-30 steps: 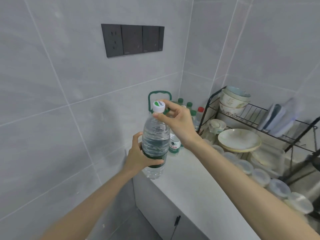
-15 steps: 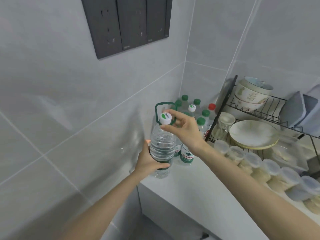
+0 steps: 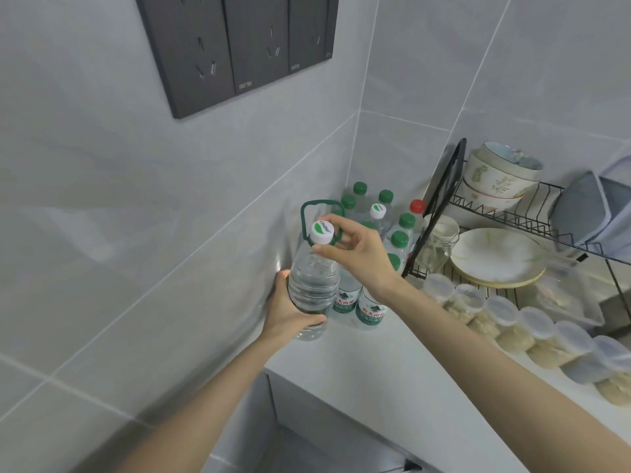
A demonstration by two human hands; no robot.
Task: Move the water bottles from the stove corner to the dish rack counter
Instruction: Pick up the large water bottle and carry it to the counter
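Tiled wall point(image 3: 136, 199): grey, meeting a second wall in a corner at one o'clock.
Counter point(image 3: 392, 387): pale, running from that corner toward five o'clock.
Dish rack point(image 3: 440, 199): black wire, at three o'clock, loaded with bowls point(image 3: 498, 175) and a plate point(image 3: 495, 257).
Socket panel point(image 3: 239, 46): dark, on the wall at twelve o'clock.
Lidded tubs point(image 3: 505, 312): a row along the rack's front.
Standing bottles point(image 3: 370, 312): a group with green caps, packed into the corner.
Water bottle point(image 3: 312, 285): clear, upright, just left of that group, base low over the counter; contact uncertain.
Left hand point(image 3: 290, 312): wrapped around the bottle's lower body.
Right hand point(image 3: 362, 257): fingertips pinching the white cap point(image 3: 321, 232).
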